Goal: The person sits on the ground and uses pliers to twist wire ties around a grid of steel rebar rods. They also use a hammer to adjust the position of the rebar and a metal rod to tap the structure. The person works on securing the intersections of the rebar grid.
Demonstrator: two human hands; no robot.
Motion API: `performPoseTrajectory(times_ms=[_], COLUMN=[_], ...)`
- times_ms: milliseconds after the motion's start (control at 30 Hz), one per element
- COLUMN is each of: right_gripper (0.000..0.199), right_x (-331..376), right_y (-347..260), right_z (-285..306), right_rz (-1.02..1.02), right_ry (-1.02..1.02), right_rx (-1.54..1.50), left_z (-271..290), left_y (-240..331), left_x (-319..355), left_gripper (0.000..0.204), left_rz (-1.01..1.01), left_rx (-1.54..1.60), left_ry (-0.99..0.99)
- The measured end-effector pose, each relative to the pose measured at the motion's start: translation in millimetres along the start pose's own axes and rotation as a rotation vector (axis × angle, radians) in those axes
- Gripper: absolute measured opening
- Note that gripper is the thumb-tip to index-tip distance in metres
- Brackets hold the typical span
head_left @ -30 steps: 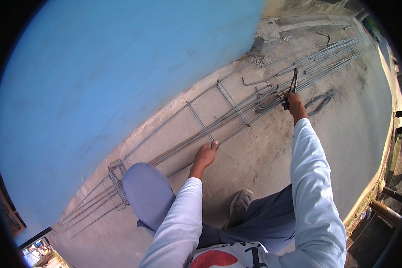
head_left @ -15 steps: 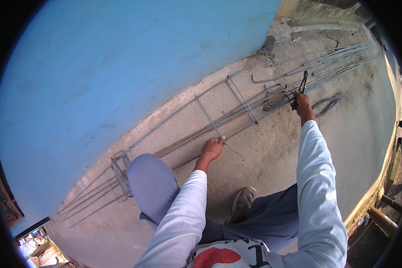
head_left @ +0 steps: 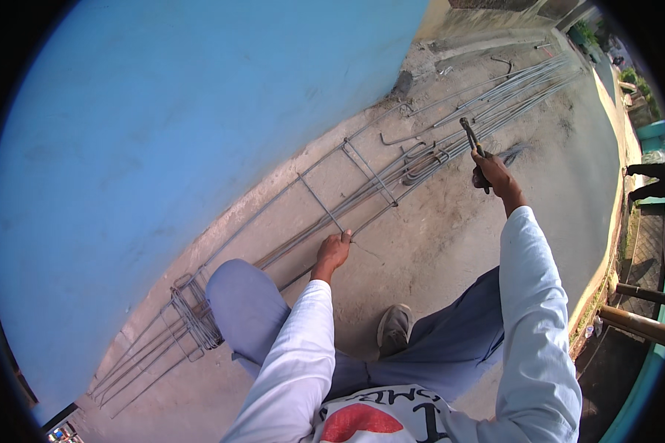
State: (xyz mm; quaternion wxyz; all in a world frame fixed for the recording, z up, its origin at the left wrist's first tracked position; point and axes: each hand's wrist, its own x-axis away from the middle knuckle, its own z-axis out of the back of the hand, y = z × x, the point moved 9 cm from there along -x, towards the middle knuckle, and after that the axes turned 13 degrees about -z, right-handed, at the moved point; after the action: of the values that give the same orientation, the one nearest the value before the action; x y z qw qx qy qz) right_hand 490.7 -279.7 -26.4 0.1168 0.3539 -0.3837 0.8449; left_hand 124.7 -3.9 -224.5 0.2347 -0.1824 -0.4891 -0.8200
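My left hand [head_left: 332, 255] is closed on the near corner of a square steel stirrup [head_left: 320, 198], where it meets a long bar of a rebar cage [head_left: 251, 218]. A thin tie wire [head_left: 367, 252] sticks out beside its fingertips. My right hand [head_left: 493, 176] is wrapped around the dark handles of a pair of pincers [head_left: 469, 133], held above the floor with the head pointing up and left. The pincers' jaws touch nothing that I can make out. Another stirrup [head_left: 371, 173] crosses the cage farther right.
Loose steel bars [head_left: 521, 88] run toward the far right. Bundled stirrups [head_left: 192, 321] sit around the cage's left end, beside my bent knee [head_left: 244, 299]. A blue wall [head_left: 192, 111] borders the cage's far side. Wooden poles [head_left: 635, 323] lie beyond the floor's right edge.
The view has swung, so the cage appears lower and farther left. The pincers have tilted leftward in my right hand. My left hand keeps its hold on the stirrup corner.
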Motion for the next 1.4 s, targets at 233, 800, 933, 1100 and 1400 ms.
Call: performPoseTrajectory(times_ms=[233, 800, 933, 1100, 1400], right_gripper=[0.028, 0.045, 0.048, 0.053, 0.054], right_x=[64.1, 190.6, 201.7, 205.7, 212.9], right_y=[13.0, 51.2, 47.0, 53.8, 70.2], right_z=[-59.3, -236.2, -257.3, -264.6, -270.3], right_rz=[0.077, 0.481, 0.510, 0.556, 0.546], right_ry=[-0.127, 0.003, 0.038, 0.141, 0.237], right_rx=[0.581, 1.388, 1.503, 1.650, 1.680], left_z=[1.6, 0.7, 2.5, 2.7, 5.7], left_y=[21.6, 8.5, -1.5, 3.4, 8.4], left_x=[4.0, -3.6, -7.5, -4.8, 1.2], left_gripper=[0.062, 0.062, 0.062, 0.062, 0.063], left_rz=[-0.044, -0.062, -0.076, -0.064, -0.023], left_rx=[0.018, 0.106, 0.106, 0.161, 0.193], left_ry=[-0.023, -0.047, -0.065, -0.062, -0.041])
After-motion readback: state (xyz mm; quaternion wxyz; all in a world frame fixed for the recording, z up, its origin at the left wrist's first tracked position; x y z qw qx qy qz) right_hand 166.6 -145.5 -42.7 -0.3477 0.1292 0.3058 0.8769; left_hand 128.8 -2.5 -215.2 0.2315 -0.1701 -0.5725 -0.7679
